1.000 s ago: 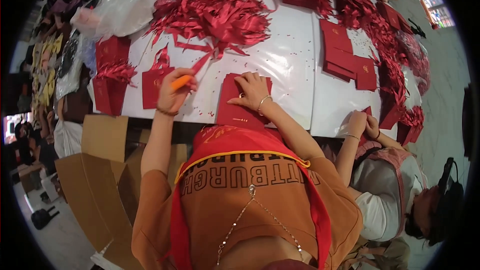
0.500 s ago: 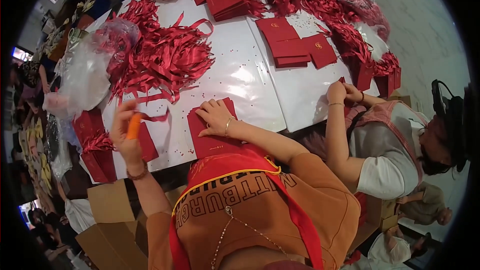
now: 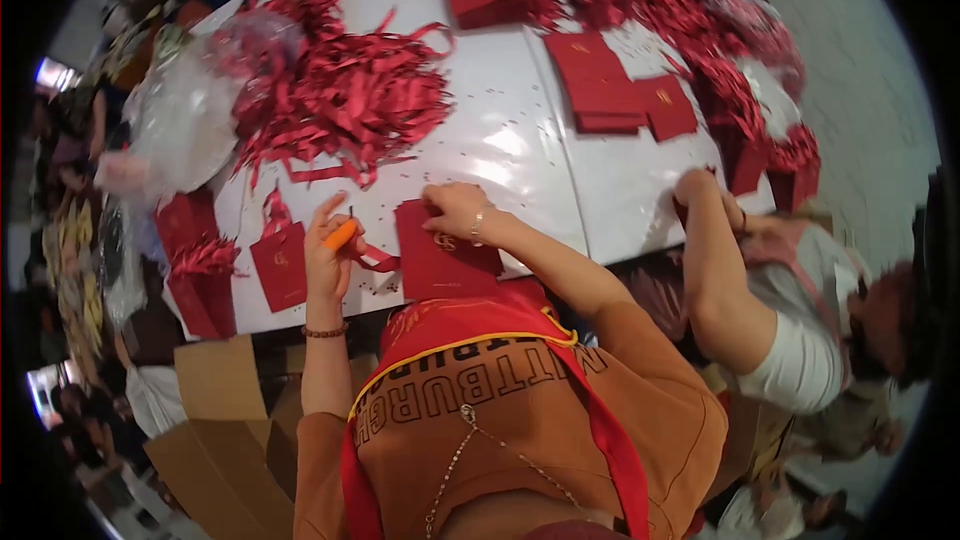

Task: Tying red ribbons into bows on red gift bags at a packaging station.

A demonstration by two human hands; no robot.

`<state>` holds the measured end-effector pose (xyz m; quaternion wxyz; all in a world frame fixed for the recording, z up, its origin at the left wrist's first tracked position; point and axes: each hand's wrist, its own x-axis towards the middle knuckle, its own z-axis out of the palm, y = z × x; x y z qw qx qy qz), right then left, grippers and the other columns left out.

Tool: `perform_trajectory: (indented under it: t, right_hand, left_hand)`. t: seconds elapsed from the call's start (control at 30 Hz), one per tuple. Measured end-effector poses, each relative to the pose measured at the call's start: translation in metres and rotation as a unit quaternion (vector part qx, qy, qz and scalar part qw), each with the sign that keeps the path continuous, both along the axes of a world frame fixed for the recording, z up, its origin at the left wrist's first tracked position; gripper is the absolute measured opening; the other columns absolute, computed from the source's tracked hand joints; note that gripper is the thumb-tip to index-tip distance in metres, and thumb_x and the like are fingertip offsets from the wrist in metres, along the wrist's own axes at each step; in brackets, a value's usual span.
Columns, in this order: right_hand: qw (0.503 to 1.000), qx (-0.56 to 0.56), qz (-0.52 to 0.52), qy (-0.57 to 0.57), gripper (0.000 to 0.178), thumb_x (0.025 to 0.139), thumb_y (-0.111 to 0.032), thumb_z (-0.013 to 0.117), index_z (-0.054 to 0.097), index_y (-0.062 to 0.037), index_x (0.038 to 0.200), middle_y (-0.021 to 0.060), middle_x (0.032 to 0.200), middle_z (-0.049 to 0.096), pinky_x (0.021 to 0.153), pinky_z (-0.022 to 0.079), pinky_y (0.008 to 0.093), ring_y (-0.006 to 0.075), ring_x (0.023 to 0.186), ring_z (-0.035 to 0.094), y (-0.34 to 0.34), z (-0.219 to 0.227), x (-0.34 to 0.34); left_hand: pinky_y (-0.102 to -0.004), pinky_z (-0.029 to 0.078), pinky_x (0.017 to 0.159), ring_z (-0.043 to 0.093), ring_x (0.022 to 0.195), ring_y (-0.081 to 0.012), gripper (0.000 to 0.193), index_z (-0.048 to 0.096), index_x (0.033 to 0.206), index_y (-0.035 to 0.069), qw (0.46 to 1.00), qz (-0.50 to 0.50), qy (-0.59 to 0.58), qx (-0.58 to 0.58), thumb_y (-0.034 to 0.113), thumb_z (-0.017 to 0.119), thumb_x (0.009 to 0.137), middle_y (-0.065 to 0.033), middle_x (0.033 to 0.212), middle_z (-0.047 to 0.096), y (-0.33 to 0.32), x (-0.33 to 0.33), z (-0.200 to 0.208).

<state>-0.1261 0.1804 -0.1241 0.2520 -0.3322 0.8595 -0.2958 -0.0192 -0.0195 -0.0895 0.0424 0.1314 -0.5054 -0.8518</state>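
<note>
A stack of flat red paper bags (image 3: 445, 265) lies at the table's near edge in front of me. My right hand (image 3: 460, 210) is bent over the upper edge of the stack, its fingers closed at the top bag. Just left of it, my left hand (image 3: 328, 245) is raised, holding an orange-handled tool (image 3: 342, 235) with a thin dark tip. A red ribbon (image 3: 378, 260) hangs beside this hand toward the stack; how it is held is hidden. Further left lies a red bag with a ribbon handle (image 3: 278, 268).
A heap of red ribbons (image 3: 370, 100) spreads over the white table (image 3: 500, 155) beside clear plastic bags (image 3: 185, 125). More red bag stacks (image 3: 600, 90) lie farther back. A co-worker (image 3: 790, 300) sits at my right. Cardboard boxes (image 3: 220, 380) stand below the table at left.
My left hand has moved right, toward the stack, with the orange-handled tool. My right hand has gone from lying spread on the stack to fingers bent at its upper edge. The view has shifted slightly.
</note>
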Motion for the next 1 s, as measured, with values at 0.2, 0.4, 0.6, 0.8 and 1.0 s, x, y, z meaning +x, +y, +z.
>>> perform_trajectory:
  t: [0.2,0.4,0.6,0.8,1.0]
  right_hand:
    - [0.995,-0.055,0.07,-0.037,0.038,0.069,-0.025,0.068,0.056,-0.0106,0.103,0.0115,0.092,0.063,0.074,0.046,0.0373,0.0284,0.085,0.06,-0.001,-0.018,-0.007]
    - [1.0,0.008,0.025,-0.014,0.037,0.068,-0.025,0.07,0.057,-0.0079,0.098,0.0123,0.084,0.063,0.07,0.047,0.0364,0.028,0.08,0.061,-0.008,-0.011,-0.005]
    - [0.999,-0.033,0.02,-0.01,0.034,0.07,-0.022,0.069,0.057,-0.0068,0.098,0.0139,0.081,0.062,0.067,0.046,0.0348,0.0281,0.076,0.06,-0.011,-0.008,-0.007]
    - [0.997,-0.036,0.061,0.012,0.037,0.071,-0.019,0.068,0.056,-0.0035,0.101,0.0145,0.084,0.063,0.068,0.047,0.0331,0.0274,0.076,0.061,-0.016,-0.012,-0.003]
    - [0.996,-0.019,0.084,0.009,0.041,0.072,-0.024,0.069,0.056,-0.002,0.104,0.0151,0.086,0.063,0.069,0.048,0.0318,0.0252,0.078,0.062,-0.023,-0.017,0.001]
  left_hand:
    - [-0.0228,0.046,0.056,0.054,0.058,-0.013,0.022,0.052,0.104,-0.005,0.994,0.005,-0.104,0.012,0.003,0.049,0.084,-0.0101,0.078,0.056,0.003,0.004,-0.012]
    - [-0.0195,0.044,0.048,0.052,0.054,-0.009,0.013,0.056,0.092,0.001,0.996,0.011,-0.084,-0.017,0.003,0.053,0.08,-0.0081,0.076,0.06,0.016,0.001,-0.016]
    - [-0.018,0.041,0.051,0.053,0.056,-0.0083,0.013,0.059,0.091,0.0,0.99,-0.025,-0.135,-0.046,0.003,0.052,0.08,-0.0058,0.074,0.059,0.039,0.019,-0.036]
    - [-0.022,0.044,0.05,0.056,0.056,-0.0109,0.013,0.058,0.092,-0.001,0.991,-0.034,-0.106,-0.08,0.004,0.055,0.081,-0.0068,0.073,0.06,0.053,0.027,-0.05]
    - [-0.0277,0.046,0.055,0.059,0.06,-0.0157,0.011,0.057,0.087,0.0,0.913,0.05,-0.105,-0.391,0.007,0.056,0.079,-0.0098,0.071,0.062,0.06,0.035,-0.065]
